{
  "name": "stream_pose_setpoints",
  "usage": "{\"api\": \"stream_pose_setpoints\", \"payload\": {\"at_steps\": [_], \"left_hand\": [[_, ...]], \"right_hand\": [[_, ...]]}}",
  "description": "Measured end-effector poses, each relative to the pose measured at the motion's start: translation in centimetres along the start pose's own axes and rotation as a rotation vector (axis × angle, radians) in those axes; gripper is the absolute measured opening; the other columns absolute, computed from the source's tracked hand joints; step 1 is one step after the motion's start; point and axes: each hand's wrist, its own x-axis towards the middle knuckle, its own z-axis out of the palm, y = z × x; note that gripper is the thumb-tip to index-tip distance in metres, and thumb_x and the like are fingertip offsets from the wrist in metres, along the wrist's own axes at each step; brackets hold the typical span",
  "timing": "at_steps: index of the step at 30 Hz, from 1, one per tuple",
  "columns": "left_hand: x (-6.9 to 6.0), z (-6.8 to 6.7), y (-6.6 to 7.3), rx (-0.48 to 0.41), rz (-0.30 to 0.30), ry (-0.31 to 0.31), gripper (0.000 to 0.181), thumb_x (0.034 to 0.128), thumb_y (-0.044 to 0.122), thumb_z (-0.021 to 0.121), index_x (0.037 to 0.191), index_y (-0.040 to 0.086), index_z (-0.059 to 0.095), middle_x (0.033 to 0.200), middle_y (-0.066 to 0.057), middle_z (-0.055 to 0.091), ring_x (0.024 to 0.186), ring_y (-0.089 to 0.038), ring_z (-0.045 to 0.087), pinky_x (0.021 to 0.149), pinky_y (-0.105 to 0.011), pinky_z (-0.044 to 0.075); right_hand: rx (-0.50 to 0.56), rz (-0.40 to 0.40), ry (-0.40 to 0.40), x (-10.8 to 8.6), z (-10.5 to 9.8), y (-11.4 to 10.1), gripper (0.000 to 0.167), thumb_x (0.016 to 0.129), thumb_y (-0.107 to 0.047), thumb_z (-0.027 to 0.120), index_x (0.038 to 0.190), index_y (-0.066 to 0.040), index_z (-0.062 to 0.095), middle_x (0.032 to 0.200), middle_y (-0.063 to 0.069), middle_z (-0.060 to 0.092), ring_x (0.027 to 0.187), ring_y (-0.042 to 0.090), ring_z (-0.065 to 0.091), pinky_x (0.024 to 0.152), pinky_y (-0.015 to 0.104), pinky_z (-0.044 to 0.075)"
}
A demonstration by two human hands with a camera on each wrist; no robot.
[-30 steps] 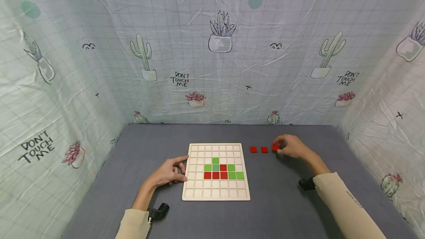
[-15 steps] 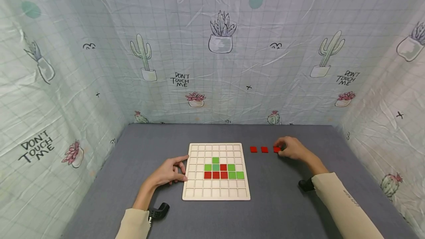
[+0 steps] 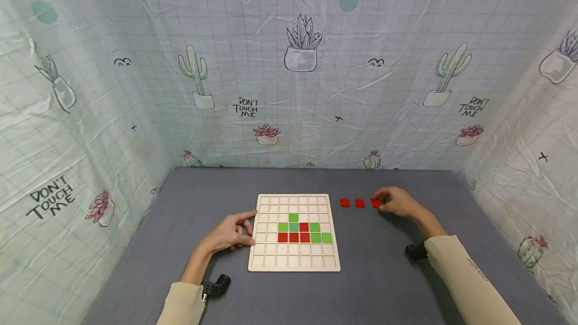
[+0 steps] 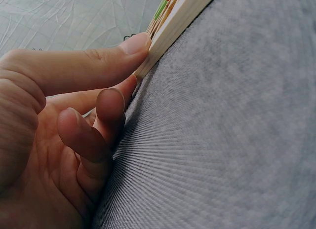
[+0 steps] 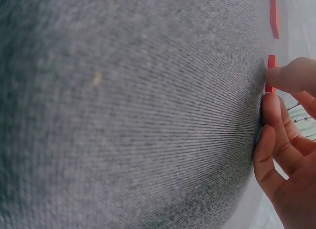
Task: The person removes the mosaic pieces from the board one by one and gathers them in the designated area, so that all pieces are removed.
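A pale wooden grid board (image 3: pixel 271 262) lies flat on the grey table. In its middle cells sit several green tiles (image 3: pixel 293 217), several red tiles (image 3: pixel 282 237) and one teal-green tile (image 3: pixel 293 227). My left hand (image 3: pixel 226 233) touches the board's left edge with thumb and index finger spread apart; the left wrist view shows the thumb tip (image 4: pixel 137 44) against the rim, the other fingers bent loosely. To the right of the board, my right hand (image 3: pixel 399 201) pinches a red square tile (image 3: pixel 376 203) at the table surface. Fingertips partly cover that tile.
Two more red tiles, one nearer the board (image 3: pixel 345 203) and one in the middle (image 3: pixel 359 203), form a row with the pinched one. A cactus-print cloth (image 3: pixel 311 114) encloses the back and sides of the table.
My right hand has shifted slightly toward me with the red tile, bringing it level with the other two. Movement is barely visible in the last half second. My left hand keeps its place.
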Motion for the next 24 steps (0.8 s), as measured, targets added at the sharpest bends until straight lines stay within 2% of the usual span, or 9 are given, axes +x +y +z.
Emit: {"api": "stream_pose_setpoints", "payload": {"at_steps": [10, 24], "left_hand": [[0.00, 0.01, 0.05, 0.002, 0.004, 0.005, 0.087, 0.0831, 0.014, 0.086, 0.157, 0.002, 0.042, 0.096, -0.010, 0.065, 0.052, -0.008, 0.050, 0.043, -0.029, 0.045], [-0.12, -0.02, 0.20, 0.004, 0.006, 0.002, 0.087, 0.0835, 0.014, 0.086, 0.157, 0.001, 0.041, 0.097, -0.011, 0.065, 0.052, -0.008, 0.050, 0.043, -0.029, 0.045]], "right_hand": [[0.003, -0.010, -0.013, 0.39, 0.19, 0.45, 0.032, 0.087, -0.002, 0.072, 0.120, 0.000, 0.072, 0.111, 0.019, 0.068, 0.092, 0.025, 0.063, 0.071, 0.034, 0.053], [0.013, 0.007, -0.001, -0.07, 0.19, -0.26, 0.032, 0.087, -0.002, 0.072, 0.119, 0.000, 0.073, 0.111, 0.020, 0.069, 0.092, 0.025, 0.063, 0.073, 0.035, 0.052]]}}
